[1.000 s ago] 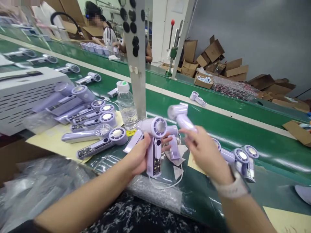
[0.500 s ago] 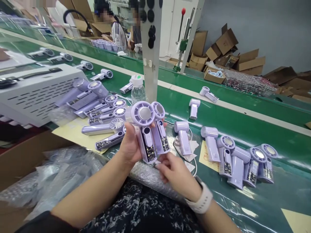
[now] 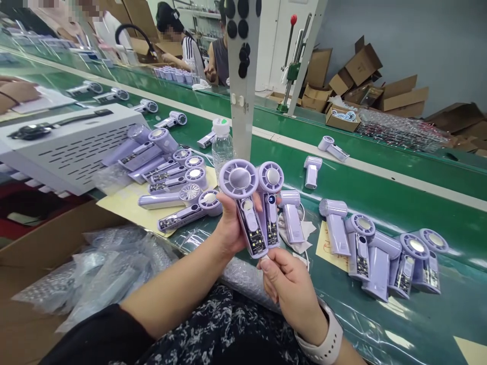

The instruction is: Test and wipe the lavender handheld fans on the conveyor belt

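Observation:
My left hand (image 3: 229, 229) is closed around two lilac handheld fans, held side by side and upright over the table's near edge. Circuit boards show in both open handles. The nearer fan (image 3: 240, 178) has the larger-looking head, and its small round window is pale. On the farther fan (image 3: 272, 177) the display reads 20. Below the handles, my right hand (image 3: 292, 286), wearing a pale watch, has thumb and fingers pinched together at the bottom end of the nearer fan. Whatever sits between those fingertips is too small to make out.
Several fans (image 3: 182, 172) lie left by a vented white box (image 3: 83, 142); several more (image 3: 376, 258) lie right. A plastic bottle (image 3: 222, 144) stands by the post (image 3: 242, 101). Bubble-wrap bags (image 3: 102, 274) fill a carton at lower left. Co-workers (image 3: 194, 53) sit across the green conveyor belt (image 3: 418, 187).
The farther fan's display now shows 20, while the nearer fan's window went from dark to pale. Both fans and hands appear farther right as the view shifted.

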Demonstrator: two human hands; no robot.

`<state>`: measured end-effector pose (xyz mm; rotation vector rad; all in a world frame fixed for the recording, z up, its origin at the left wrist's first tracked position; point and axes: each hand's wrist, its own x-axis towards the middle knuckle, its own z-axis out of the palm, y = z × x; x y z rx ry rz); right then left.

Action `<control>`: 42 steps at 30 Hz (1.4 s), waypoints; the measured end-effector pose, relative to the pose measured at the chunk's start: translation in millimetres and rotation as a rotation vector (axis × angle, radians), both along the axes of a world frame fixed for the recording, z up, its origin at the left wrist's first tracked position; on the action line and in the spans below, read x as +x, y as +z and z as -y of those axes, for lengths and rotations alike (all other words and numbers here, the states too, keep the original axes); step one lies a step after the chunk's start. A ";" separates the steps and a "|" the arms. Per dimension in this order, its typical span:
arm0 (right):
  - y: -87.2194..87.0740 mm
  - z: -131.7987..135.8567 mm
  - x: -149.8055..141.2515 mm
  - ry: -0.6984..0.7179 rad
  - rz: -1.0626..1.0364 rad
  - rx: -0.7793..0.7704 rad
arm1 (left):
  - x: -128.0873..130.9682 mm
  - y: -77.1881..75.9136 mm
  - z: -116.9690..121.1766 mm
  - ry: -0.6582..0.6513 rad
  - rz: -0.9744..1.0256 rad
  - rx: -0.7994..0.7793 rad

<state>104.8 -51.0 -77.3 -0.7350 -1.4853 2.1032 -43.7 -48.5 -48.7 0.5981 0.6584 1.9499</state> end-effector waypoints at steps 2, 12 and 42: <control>0.7 2.2 -1.8 -0.018 -0.001 -0.065 | 0.5 -3.2 0.8 0.043 -0.035 -0.007; -5.8 -0.9 -3.1 -0.028 0.095 0.214 | 1.8 -10.7 0.7 0.068 -0.068 -0.017; -10.5 15.9 -3.2 -0.267 -0.050 -0.003 | 15.5 2.3 8.3 0.060 0.024 0.110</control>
